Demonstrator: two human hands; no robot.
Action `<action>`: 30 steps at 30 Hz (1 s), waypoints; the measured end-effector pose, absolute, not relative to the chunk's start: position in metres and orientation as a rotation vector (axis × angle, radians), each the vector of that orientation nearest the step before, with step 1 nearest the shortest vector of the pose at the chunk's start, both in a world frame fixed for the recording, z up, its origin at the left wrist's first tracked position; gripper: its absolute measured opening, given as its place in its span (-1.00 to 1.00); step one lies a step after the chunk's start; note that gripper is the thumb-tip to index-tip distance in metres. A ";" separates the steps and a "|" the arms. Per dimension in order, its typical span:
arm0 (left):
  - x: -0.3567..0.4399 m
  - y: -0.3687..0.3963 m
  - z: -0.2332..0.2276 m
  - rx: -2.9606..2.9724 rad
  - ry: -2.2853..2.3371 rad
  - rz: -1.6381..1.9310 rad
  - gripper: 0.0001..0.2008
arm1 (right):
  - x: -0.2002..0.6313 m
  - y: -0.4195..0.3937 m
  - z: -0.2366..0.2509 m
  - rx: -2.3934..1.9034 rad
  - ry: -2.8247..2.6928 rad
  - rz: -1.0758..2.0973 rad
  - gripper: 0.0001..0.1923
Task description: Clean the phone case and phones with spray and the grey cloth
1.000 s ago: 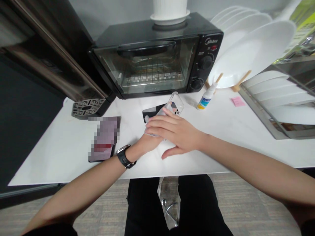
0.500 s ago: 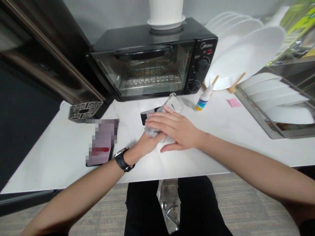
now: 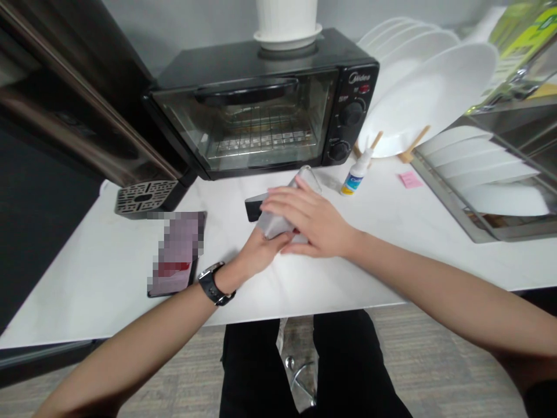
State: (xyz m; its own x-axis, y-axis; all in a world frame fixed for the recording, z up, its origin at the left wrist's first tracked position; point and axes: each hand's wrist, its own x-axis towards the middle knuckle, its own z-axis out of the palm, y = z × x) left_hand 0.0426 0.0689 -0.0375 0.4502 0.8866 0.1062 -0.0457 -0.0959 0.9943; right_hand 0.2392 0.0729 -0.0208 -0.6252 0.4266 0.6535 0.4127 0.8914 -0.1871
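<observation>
Near the counter's middle, my left hand is closed on a clear, greyish phone case, its thumb along the near edge and its other fingers hidden. The case's rounded transparent corner shows beyond my hands. My right hand lies flat across the top of the case, fingers stretched out and thumb apart. Whether anything thin lies under its palm, I cannot tell. Just behind, partly covered, is a small black and grey object. A white spray bottle with a blue and yellow label stands to the right.
A black toaster oven with a white pot on top stands behind. Left are a phone-like device with a blurred screen and a drip tray. Right are a pink note, white plates and a dish rack.
My right hand has shifted slightly over the case, and more of the case's greyish near end shows. The whole view has moved a little.
</observation>
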 end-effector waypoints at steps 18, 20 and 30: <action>0.040 0.076 -0.008 1.484 0.728 1.366 -0.77 | 0.251 0.084 -0.025 -1.237 -1.805 0.251 -0.68; 0.038 0.073 -0.005 1.603 0.694 1.273 -0.66 | 0.248 0.080 -0.024 -1.197 -1.818 0.278 -0.70; 0.047 0.070 -0.016 1.432 0.703 1.009 -0.33 | 0.239 0.068 -0.018 -1.149 -1.728 0.408 -0.70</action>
State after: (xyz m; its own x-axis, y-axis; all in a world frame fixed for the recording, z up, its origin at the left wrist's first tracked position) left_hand 0.0473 0.0700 -0.0159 0.4434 0.8785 0.1779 -0.1372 -0.1296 0.9820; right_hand 0.2386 0.0683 -0.0178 -0.0692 0.8388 0.5399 0.5088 0.4952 -0.7042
